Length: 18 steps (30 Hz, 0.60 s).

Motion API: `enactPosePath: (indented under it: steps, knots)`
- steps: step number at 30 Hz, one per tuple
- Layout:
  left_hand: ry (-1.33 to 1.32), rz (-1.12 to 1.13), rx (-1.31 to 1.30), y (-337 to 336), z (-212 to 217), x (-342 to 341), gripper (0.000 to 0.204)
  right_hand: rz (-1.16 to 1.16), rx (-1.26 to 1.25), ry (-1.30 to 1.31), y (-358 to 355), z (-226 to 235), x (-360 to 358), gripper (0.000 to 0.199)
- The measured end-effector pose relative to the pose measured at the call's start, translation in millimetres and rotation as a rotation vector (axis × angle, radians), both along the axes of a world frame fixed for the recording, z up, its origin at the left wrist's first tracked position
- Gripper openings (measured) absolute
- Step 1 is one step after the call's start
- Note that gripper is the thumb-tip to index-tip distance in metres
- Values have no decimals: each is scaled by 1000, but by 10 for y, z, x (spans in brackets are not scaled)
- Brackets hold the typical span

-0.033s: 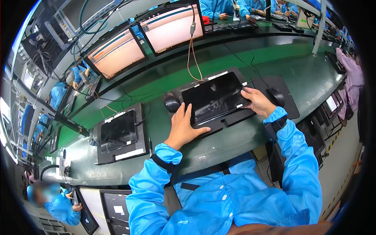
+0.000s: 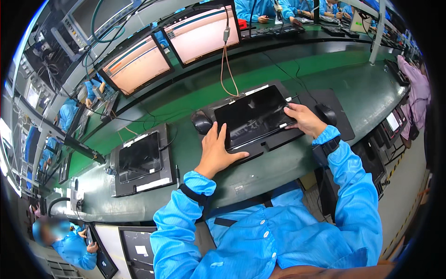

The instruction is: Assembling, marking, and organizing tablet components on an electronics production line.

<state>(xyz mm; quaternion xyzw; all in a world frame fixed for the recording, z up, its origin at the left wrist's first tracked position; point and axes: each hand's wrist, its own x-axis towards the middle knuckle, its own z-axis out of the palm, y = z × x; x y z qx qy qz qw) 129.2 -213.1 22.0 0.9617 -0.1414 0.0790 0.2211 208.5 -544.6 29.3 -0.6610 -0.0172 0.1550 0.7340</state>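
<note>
My right grip (image 2: 299, 116) pinches the tablet (image 2: 253, 114) by its right edge; my left grip (image 2: 232, 139) is spread wide at its left. I see it on a black board (image 2: 281, 139) on the worktop (image 2: 251, 181).

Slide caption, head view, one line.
Bare left hand and bare right hand at opposite ends of a flat black rectangular tablet above a green workbench.

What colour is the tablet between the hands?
The tablet is black, best seen in the head view.
</note>
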Motion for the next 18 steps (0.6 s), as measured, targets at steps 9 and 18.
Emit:
enactPosePath:
  steps: [9,18]
  knots:
    - [-54,47,83,16,-73,79,108,63,-1108,-1046,-139,-6,-218,71]
    - [-158,6,-69,48,-104,106,77,48,-1073,-966,-104,-90,-153,62]
